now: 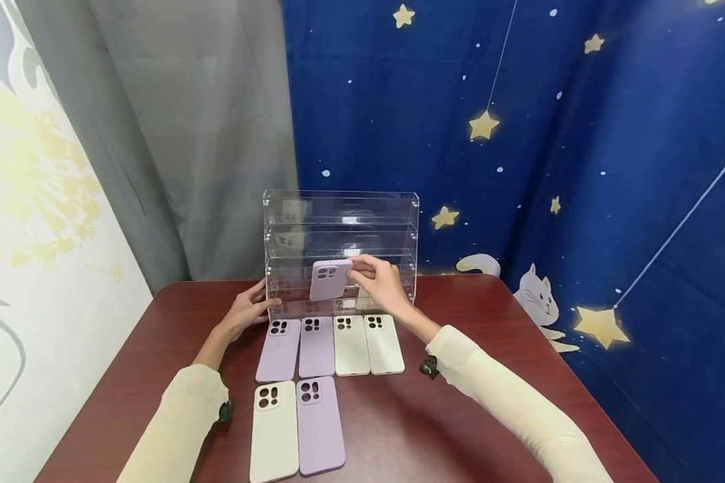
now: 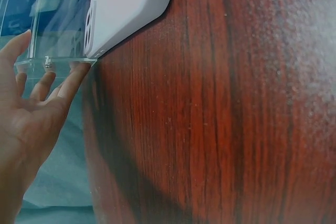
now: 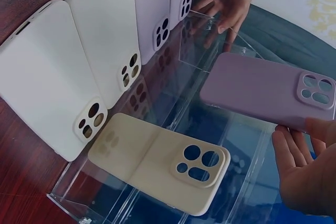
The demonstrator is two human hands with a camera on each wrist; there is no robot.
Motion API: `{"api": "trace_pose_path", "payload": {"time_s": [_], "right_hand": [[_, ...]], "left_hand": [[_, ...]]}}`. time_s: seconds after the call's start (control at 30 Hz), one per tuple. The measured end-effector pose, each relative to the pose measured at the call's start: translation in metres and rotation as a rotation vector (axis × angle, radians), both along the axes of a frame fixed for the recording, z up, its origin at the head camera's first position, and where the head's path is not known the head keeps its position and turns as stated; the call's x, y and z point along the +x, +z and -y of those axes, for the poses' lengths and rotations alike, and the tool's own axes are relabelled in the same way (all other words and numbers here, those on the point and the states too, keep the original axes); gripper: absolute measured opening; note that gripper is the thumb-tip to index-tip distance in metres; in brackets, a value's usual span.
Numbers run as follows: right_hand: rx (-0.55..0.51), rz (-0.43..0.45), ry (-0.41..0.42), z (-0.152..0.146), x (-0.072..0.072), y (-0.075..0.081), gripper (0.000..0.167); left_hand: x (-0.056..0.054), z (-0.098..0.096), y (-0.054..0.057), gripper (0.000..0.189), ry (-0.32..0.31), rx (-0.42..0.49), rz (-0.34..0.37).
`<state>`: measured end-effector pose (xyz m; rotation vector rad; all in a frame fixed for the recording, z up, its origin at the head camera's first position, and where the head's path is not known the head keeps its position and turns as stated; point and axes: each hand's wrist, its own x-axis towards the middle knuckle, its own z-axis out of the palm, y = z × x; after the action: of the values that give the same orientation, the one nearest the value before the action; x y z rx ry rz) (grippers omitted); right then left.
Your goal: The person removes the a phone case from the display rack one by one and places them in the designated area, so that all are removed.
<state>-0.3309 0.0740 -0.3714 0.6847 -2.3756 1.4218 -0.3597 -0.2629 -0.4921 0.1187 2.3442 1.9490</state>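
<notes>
My right hand (image 1: 379, 280) pinches a lilac phone case (image 1: 329, 282) by its side edge, near the camera-cutout end. The case is in front of the lower tiers of a clear acrylic display rack (image 1: 341, 194), cutouts up. My left hand (image 1: 246, 312) grips the rack's left side near the bottom, fingers along the side panel (image 2: 58, 60) and thumb toward the front. Inside the rack sits a cream phone case (image 3: 157, 161), mostly hidden behind my right hand in the head view.
Before the rack lie two lilac cases (image 1: 278, 352) and two cream cases (image 1: 351, 349) in a row. Nearer me are another cream case (image 1: 274, 436) and a lilac one (image 1: 321, 433). All lie on the dark red wooden table (image 1: 459, 416). Curtains (image 1: 399, 100) hang behind the rack.
</notes>
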Motion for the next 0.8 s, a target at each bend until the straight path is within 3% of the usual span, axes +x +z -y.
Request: {"api": "trace_pose_path", "payload": {"time_s": [0.13,0.2,0.3,0.43,0.8], "right_hand": [[0.000,0.002,0.000,-0.003,0.005,0.002,0.028],[0.011,0.005,-0.002,-0.005,0.008,0.002,0.029],[0.029,0.014,0.003,-0.008,0.013,0.002,0.030],[0.035,0.026,0.013,-0.014,0.019,0.000,0.031],[0.067,0.042,0.013,-0.028,0.027,-0.013,0.035]], "left_hand": [[0.000,0.001,0.001,0.086,-0.010,0.017,0.005],[0.004,0.000,0.008,0.087,-0.018,0.021,0.018],[0.005,0.000,0.009,0.087,-0.022,0.023,0.030],[0.000,0.001,0.000,0.086,-0.012,0.014,0.023],[-0.004,0.001,0.000,0.086,-0.015,-0.004,0.031]]}}
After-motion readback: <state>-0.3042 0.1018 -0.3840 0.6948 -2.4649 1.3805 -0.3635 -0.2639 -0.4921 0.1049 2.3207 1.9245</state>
